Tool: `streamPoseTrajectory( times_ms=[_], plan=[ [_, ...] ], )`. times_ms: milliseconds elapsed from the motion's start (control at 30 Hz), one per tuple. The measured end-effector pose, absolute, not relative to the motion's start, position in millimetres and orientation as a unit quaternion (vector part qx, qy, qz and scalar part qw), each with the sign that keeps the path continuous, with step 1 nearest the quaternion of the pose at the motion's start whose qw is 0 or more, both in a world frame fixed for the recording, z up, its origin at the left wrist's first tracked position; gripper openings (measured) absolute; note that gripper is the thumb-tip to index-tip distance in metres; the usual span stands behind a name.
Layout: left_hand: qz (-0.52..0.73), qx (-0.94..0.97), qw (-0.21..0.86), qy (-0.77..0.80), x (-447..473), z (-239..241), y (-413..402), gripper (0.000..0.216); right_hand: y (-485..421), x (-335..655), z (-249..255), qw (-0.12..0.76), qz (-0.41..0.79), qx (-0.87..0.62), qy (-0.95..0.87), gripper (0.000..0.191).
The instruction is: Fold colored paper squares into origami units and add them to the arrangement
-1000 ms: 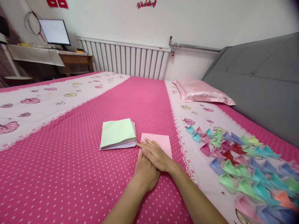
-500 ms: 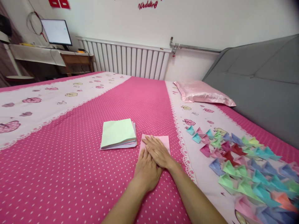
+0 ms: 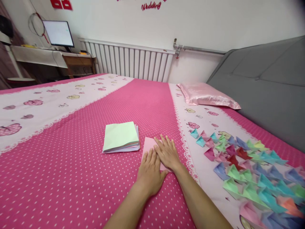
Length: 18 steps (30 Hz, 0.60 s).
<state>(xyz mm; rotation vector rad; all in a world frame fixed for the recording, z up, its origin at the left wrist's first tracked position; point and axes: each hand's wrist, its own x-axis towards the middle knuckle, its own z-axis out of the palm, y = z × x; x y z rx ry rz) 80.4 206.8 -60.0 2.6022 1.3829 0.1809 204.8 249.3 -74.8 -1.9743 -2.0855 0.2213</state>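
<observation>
Head camera: two bare hands lie flat, palms down and fingers stretched out, on a single pink sheet of paper (image 3: 149,143) spread on the dotted pink bedspread (image 3: 71,178). The left hand (image 3: 150,173) covers the sheet's near edge. The right hand (image 3: 168,152) lies just beyond it, its wrist touching the left thumb. Neither hand grips anything. Just left of the sheet sits one stack of coloured paper (image 3: 120,136), a pale green leaf on top. To the right, on the pale flowered band, lies a crowd of folded paper shapes (image 3: 238,162) in pink, green, blue and red, too many and too overlapped to count. One pink pillow (image 3: 205,94) rests by the grey headboard (image 3: 262,82). Behind stand one white radiator (image 3: 128,60) and one lit monitor (image 3: 58,32).
</observation>
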Motion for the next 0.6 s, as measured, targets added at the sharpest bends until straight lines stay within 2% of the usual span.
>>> streamPoseTrajectory(
  times_ms=[233,333,367,467,600],
  plan=[
    [0.075,0.876,0.122,0.460,78.5,-55.3,205.8,0.065,253.1,211.7,-79.2,0.096,0.047,-0.755,-0.647,0.054],
    [0.113,0.866,0.164,0.459,74.0,-35.3,208.8,0.048,254.9,214.1,-80.2,0.105,0.050,-0.761,-0.638,0.054],
    [0.138,0.852,0.190,0.467,71.3,-23.7,209.1,0.036,255.3,214.6,-80.5,0.108,0.051,-0.760,-0.638,0.054],
    [0.286,0.777,0.265,0.495,57.7,23.0,200.9,0.022,255.6,214.7,-81.0,0.114,0.050,-0.760,-0.638,0.055],
    [0.443,0.644,0.461,0.420,27.5,76.6,168.4,0.011,255.4,213.6,-81.1,0.116,0.042,-0.760,-0.638,0.053]
  ],
)
